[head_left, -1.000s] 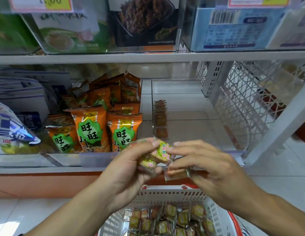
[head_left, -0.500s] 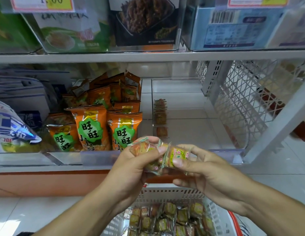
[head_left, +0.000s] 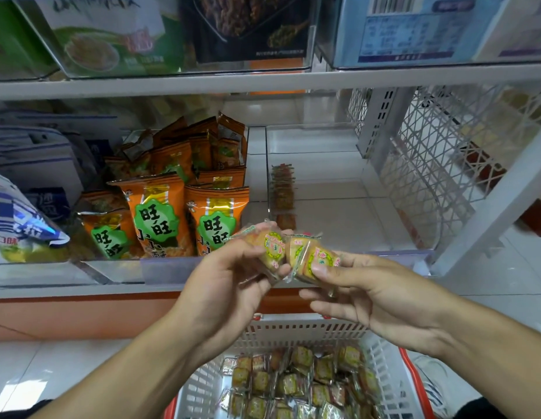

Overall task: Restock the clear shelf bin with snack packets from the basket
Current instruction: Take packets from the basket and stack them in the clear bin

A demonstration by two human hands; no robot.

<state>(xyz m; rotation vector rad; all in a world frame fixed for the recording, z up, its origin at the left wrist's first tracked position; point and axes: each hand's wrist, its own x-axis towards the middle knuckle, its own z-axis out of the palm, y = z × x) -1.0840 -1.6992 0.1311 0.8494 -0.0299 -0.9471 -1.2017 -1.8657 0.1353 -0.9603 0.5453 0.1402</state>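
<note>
A: Two snack packets up in front of the shelf edge: the left packet (head_left: 270,247) and the right packet (head_left: 316,258), clear wrappers, yellow-and-green round labels, edges touching in the middle.

B: And the grip?

A: The left hand (head_left: 230,285) has its packet pinched, thumb on the near face, fingers curled behind. The right hand (head_left: 375,297) clamps the other, thumb pressed flat on the label, fingers underneath. Both closed tight on their own packet.

B: Where's the bin?

A: Right behind them, on the middle shelf: the clear shelf bin (head_left: 348,207), nearly bare, with one single-file row of packets (head_left: 283,192) standing along its left wall. Both held packets are outside it, in front of its front lip.

B: The supply?

A: Below the hands, the white basket (head_left: 296,329) with a red rim, packed with more of the same packets (head_left: 296,385) in a loose heap.

B: Neighbours?

A: Left of the bin, another clear bin crowded with orange snack bags (head_left: 157,219) with green badges, upright. Further left, a blue-and-white bag (head_left: 18,219). To the right, a white lattice side panel (head_left: 429,164). Above, the upper shelf (head_left: 263,81) carries boxed goods.
</note>
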